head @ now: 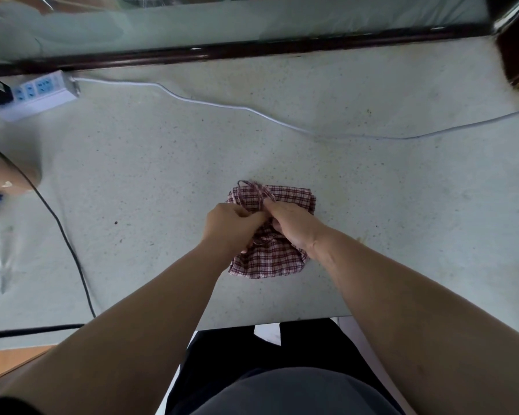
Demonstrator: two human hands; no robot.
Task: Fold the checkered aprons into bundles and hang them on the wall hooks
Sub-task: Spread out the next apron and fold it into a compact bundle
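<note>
- Nearest the camera, the person stands in dark clothes at the near edge of the table (162,163), with both bare forearms reaching forward over it
- The left hand (232,226) has its fingers curled tight, pinching cloth and what looks like a thin strap at the middle of the apron (270,259)
- The right hand (291,224) meets it knuckle to knuckle, fingers also curled round a gathered fold of the same cloth; how the fingertips lie underneath cannot be seen
- The red-and-white checkered apron lies on the table just in front of the person, already folded small, with a flap near the wrists and another beyond the hands
- A loop of the strap (249,187) pokes out at the far edge of the bundle
- The step in hand seems to be tying or cinching the strap round the folded bundle, so the folding is nearly done and the hanging is not yet begun
- The next move likely calls for pulling the strap snug without loosening the folds and leaving a loop free for a hook; no hooks are in view
- Farther off, a black cable (69,244) runs at the left, a white cable (222,104) crosses the table, and a power strip (39,92) sits by the dark wooden rail (252,50)
</note>
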